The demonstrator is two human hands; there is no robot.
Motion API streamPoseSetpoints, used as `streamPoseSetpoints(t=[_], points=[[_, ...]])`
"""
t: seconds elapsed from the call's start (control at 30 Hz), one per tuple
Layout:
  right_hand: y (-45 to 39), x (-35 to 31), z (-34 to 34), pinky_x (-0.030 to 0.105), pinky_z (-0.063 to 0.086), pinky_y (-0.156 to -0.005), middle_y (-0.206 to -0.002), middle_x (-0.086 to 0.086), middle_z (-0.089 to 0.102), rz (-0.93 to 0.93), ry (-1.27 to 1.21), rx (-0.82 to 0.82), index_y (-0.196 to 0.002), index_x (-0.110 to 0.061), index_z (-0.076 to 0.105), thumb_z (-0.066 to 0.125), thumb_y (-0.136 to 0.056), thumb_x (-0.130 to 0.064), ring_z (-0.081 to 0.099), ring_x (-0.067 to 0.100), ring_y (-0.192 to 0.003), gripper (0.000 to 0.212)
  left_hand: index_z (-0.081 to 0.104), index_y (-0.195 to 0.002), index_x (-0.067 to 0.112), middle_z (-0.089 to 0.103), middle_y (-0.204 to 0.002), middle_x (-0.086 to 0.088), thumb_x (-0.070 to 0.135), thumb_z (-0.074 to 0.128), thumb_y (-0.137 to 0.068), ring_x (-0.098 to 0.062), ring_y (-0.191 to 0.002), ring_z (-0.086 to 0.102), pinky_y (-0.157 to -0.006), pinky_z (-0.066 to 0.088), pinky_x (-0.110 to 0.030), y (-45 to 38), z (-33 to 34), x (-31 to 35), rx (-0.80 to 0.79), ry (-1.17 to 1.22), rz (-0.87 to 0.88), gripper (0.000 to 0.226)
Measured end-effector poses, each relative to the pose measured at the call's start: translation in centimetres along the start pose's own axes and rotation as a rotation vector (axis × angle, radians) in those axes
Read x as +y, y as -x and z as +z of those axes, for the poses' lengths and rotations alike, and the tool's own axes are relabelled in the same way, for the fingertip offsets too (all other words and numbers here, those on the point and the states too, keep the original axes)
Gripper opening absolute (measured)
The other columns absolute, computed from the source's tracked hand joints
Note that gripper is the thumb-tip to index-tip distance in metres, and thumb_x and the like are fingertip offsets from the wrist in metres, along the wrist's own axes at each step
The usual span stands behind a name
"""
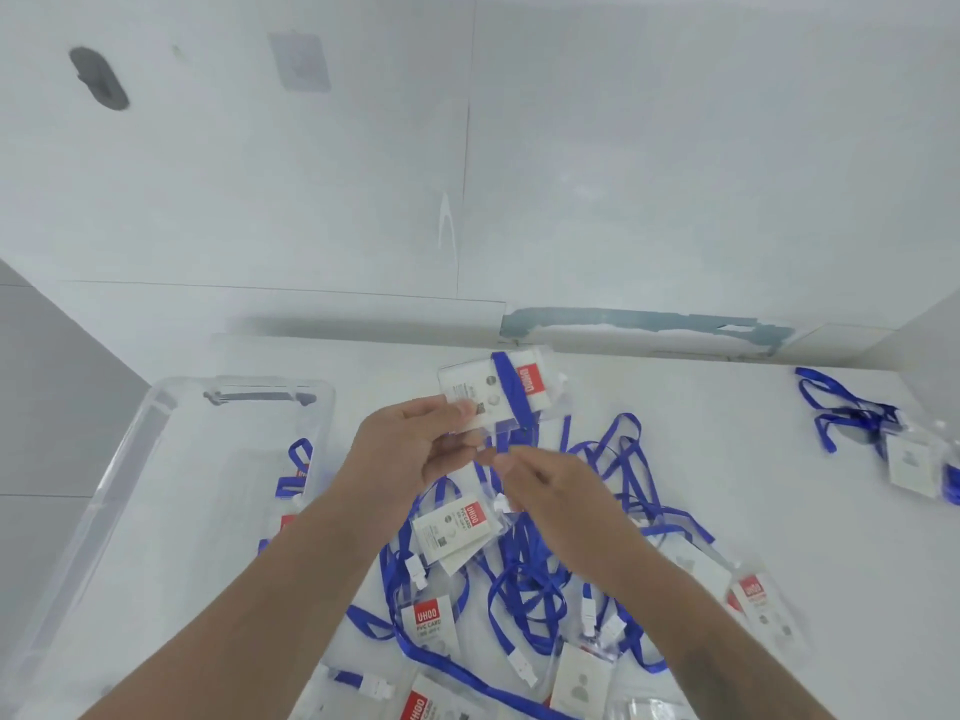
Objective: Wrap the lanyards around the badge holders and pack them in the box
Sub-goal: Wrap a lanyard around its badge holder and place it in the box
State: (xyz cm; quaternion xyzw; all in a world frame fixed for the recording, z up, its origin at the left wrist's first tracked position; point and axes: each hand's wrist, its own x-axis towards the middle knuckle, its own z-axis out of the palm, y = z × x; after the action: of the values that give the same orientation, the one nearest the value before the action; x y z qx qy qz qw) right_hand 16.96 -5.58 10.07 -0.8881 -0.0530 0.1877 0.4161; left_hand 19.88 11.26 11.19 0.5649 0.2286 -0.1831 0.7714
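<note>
My left hand (415,444) holds up a clear badge holder (498,389) with a white card and a red label, gripped by its near edge. A blue lanyard (511,394) crosses the holder's face. My right hand (540,485) is just below it, fingers pinched on the lanyard's loose part. Under both hands lies a tangled pile of blue lanyards (524,579) and several more badge holders (454,530). A clear plastic box (156,423) stands at the left, with a few wrapped holders (293,480) visible inside its right wall.
Another badge holder with its blue lanyard (852,413) lies apart at the far right. The white surface meets a white wall (467,174) just behind the work area. A grey floor strip (47,407) shows at the far left.
</note>
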Motion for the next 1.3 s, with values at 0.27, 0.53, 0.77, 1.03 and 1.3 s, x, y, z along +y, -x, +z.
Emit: streamPoseSetpoints(t=[0.27,0.53,0.77,1.03,1.3], points=[[0.6,-3.6,-5.6,0.013,0.048,-0.074,-0.089,-0.02,0.069,-0.122,0.363,0.043,-0.097,-0.035,0.072,0.054,-0.096,-0.042,0.061,-0.004,-0.079,0.019,0.076,-0.083,0.026,0.077,-0.078,0.001,0.024,0.073,-0.086,-0.016,-0.076,0.074,-0.081,0.06,-0.033,-0.1,-2.4,-0.2,-0.07,-0.777,0.145,0.004],[-1.6,-1.2,-5.3,0.038,0.051,-0.067,-0.078,0.007,0.073,0.086,-0.418,0.104,-0.078,-0.028,0.079,0.073,-0.084,-0.021,0.054,0.031,-0.063,0.012,0.078,-0.085,0.009,0.072,-0.081,-0.012,0.02,0.072,-0.075,-0.018,-0.071,0.069,-0.067,0.058,-0.024,1.8,-3.5,0.9,-0.45,-0.223,-0.099,0.016],[0.6,-0.9,2.4,0.005,0.04,-0.053,-0.092,-0.021,0.067,0.046,-0.172,0.077,-0.118,-0.041,0.064,0.055,-0.098,-0.03,0.055,-0.011,-0.058,0.024,0.072,-0.104,0.006,0.076,-0.086,-0.009,0.017,0.075,-0.084,-0.018,-0.076,0.074,-0.074,0.061,-0.03,-1.0,-4.1,-0.1,0.106,-0.1,-0.027,0.024],[-0.2,-4.8,-2.9,0.009,0.049,-0.069,-0.081,-0.021,0.072,-0.19,0.196,0.085,-0.09,-0.036,0.075,0.072,-0.086,-0.033,0.063,-0.004,-0.071,0.006,0.075,-0.102,0.012,0.077,-0.079,-0.003,0.023,0.076,-0.083,-0.016,-0.076,0.075,-0.08,0.061,-0.032,-0.5,-4.9,0.1,0.031,-0.634,0.01,0.022],[-3.0,-4.1,-4.4,0.018,0.052,-0.064,-0.072,-0.001,0.073,-0.004,-0.496,-0.146,-0.076,-0.016,0.076,0.079,-0.077,-0.017,0.069,0.009,-0.067,0.003,0.075,-0.093,0.002,0.072,-0.084,-0.014,0.023,0.075,-0.072,-0.018,-0.072,0.068,-0.071,0.058,-0.025,1.3,-6.4,1.8,-0.461,-0.347,-0.158,0.03]])
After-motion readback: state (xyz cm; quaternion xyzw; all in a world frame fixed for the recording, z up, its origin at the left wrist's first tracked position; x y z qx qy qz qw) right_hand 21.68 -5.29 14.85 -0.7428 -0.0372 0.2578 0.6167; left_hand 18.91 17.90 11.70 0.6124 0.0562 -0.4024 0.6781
